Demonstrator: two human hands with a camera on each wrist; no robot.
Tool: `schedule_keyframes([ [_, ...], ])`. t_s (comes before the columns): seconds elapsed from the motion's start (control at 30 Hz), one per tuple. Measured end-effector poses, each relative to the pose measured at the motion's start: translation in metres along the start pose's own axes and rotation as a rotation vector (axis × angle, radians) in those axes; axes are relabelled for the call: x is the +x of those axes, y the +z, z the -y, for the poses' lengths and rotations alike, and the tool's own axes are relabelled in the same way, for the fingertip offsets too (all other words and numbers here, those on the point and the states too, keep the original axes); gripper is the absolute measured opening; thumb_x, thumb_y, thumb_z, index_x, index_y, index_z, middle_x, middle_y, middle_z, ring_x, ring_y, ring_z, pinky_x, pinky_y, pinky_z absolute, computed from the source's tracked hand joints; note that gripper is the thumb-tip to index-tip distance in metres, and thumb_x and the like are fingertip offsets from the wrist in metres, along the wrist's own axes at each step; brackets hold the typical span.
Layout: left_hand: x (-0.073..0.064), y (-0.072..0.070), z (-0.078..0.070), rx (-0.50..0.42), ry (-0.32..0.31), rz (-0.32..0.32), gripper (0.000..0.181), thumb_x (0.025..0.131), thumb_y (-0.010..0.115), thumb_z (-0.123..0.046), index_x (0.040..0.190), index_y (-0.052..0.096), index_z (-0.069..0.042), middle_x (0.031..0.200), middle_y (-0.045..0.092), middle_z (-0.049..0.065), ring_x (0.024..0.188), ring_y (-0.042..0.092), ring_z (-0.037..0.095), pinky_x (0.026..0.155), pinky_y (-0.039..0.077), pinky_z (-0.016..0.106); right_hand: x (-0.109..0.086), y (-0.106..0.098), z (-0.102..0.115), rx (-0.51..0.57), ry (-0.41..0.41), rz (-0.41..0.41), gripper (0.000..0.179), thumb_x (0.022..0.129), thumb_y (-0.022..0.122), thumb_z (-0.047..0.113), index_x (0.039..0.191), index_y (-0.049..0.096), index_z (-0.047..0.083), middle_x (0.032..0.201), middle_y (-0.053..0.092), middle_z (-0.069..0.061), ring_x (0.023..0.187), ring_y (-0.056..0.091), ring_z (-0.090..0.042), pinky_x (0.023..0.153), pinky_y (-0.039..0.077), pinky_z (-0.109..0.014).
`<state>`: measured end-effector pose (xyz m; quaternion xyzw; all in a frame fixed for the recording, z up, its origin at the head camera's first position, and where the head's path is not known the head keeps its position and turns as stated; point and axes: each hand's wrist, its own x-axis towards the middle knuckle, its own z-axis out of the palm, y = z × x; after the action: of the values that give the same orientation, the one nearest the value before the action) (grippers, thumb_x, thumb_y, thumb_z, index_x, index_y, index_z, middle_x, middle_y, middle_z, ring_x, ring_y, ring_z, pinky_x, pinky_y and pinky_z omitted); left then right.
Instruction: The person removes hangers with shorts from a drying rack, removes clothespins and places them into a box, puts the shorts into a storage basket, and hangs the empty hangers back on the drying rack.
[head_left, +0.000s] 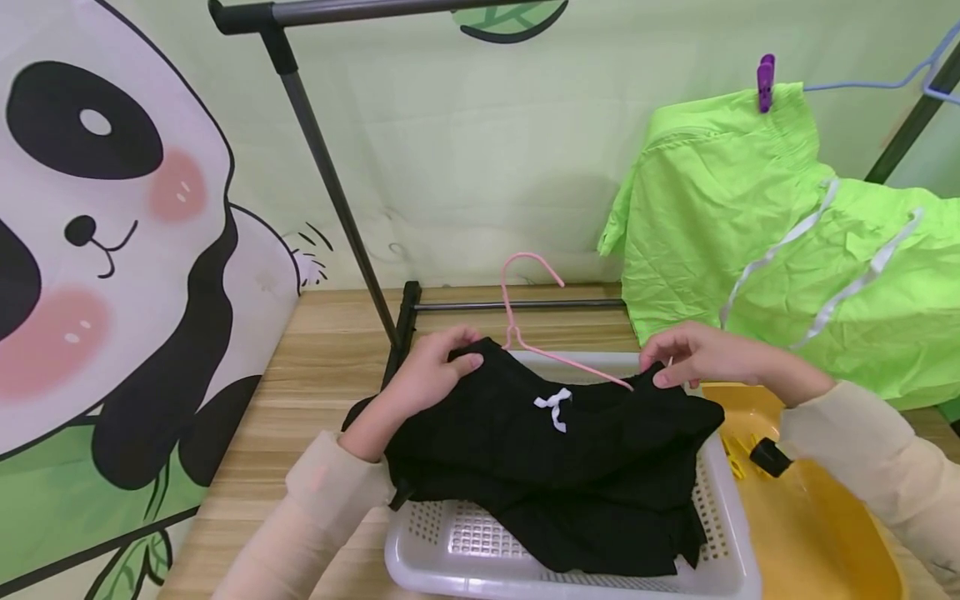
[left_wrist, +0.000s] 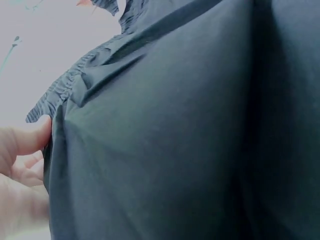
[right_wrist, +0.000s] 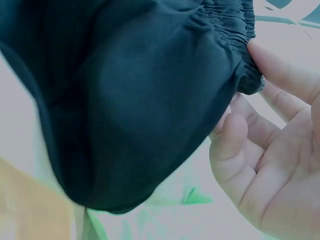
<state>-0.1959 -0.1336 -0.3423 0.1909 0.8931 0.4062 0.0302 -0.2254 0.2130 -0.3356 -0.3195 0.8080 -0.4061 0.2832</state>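
Observation:
A pair of black shorts (head_left: 585,450) with a gathered waistband and a small white bow hangs spread between both hands, over the white basket (head_left: 480,533). At the waistband's left end, my left hand (head_left: 431,371) pinches the cloth between thumb and fingers. The right hand (head_left: 701,354) grips the opposite end of the waistband in the same way. A pink hanger (head_left: 512,300) rises behind the waistband; its hook is free and its lower part is hidden by the shorts. Both wrist views show the elastic edge held at the fingertips.
Bright green shorts (head_left: 705,242) hang at the right from a blue hanger (head_left: 870,85) with a purple clothespin (head_left: 765,83). A dark rack (head_left: 330,175) stands behind the basket. The yellow tray (head_left: 817,533) at the right holds yellow clips (head_left: 738,454).

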Motion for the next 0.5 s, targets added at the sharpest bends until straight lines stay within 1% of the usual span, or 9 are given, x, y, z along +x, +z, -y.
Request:
schedule_keyframes([
  [0.1, -0.001, 0.000, 0.002, -0.032, -0.030, -0.013, 0.017, 0.088, 0.052, -0.011, 0.103, 0.056, -0.006, 0.107, 0.060, 0.011, 0.105, 0.053, 0.022, 0.091, 0.039, 0.040, -0.005, -0.002, -0.005, 0.007, -0.006, -0.006, 0.017, 0.084, 0.057, 0.010, 0.098, 0.054, -0.001, 0.074, 0.052, 0.004, 0.054, 0.045, -0.011, 0.047, 0.043, -0.026],
  [0.27, -0.002, -0.001, 0.006, -0.074, -0.089, -0.043, 0.022, 0.087, 0.053, -0.010, 0.108, 0.055, -0.004, 0.112, 0.058, 0.013, 0.110, 0.051, 0.024, 0.095, 0.036, 0.042, -0.012, -0.004, -0.013, 0.028, 0.008, -0.004, 0.016, 0.086, 0.055, 0.010, 0.098, 0.054, 0.000, 0.079, 0.054, 0.004, 0.061, 0.047, -0.013, 0.051, 0.045, -0.028],
  [0.37, -0.003, -0.002, 0.008, -0.107, -0.111, -0.059, 0.023, 0.087, 0.054, -0.010, 0.109, 0.054, -0.004, 0.113, 0.057, 0.013, 0.111, 0.050, 0.025, 0.096, 0.034, 0.042, -0.016, -0.005, -0.016, 0.046, 0.021, -0.009, 0.015, 0.086, 0.055, 0.010, 0.097, 0.054, 0.000, 0.081, 0.055, 0.004, 0.063, 0.048, -0.014, 0.053, 0.046, -0.028],
  [0.5, -0.004, -0.004, 0.011, -0.152, -0.132, -0.077, 0.024, 0.087, 0.054, -0.009, 0.110, 0.053, -0.003, 0.113, 0.057, 0.015, 0.108, 0.050, 0.025, 0.096, 0.034, 0.043, -0.020, -0.006, -0.018, 0.048, 0.032, -0.017, 0.016, 0.086, 0.055, 0.011, 0.097, 0.053, 0.000, 0.078, 0.054, 0.003, 0.062, 0.049, -0.017, 0.054, 0.046, -0.029],
])
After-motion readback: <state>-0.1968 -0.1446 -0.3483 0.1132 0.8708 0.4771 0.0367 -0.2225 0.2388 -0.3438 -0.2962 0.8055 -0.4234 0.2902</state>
